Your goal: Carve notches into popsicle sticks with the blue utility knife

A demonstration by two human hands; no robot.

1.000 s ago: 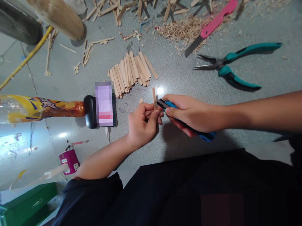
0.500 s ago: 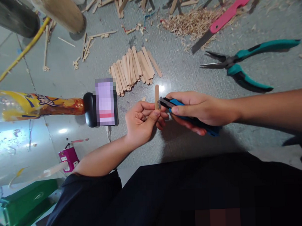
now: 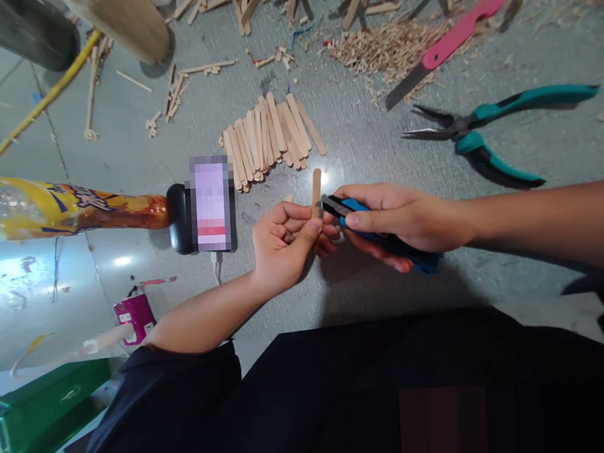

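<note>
My left hand pinches the lower end of a flat wooden craft stick between thumb and fingers, and the stick stands nearly upright in the view. My right hand is wrapped round a blue and black utility knife, thumb laid along its side. The knife's tip meets the right edge of the stick just above my left thumb. My palm and fingers cover much of the knife's body. Beyond my hands lies a row of overlapping craft sticks.
Teal-handled long-nose pliers and a pink-handled saw lie to the right, beside a heap of wood shavings. On the left are a phone, a plastic bottle and a purple power adapter. Stick scraps lie farther back.
The stick's upper end leans slightly more to the right. Both hands keep their grips and nearly the same place; the whole view has shifted slightly.
</note>
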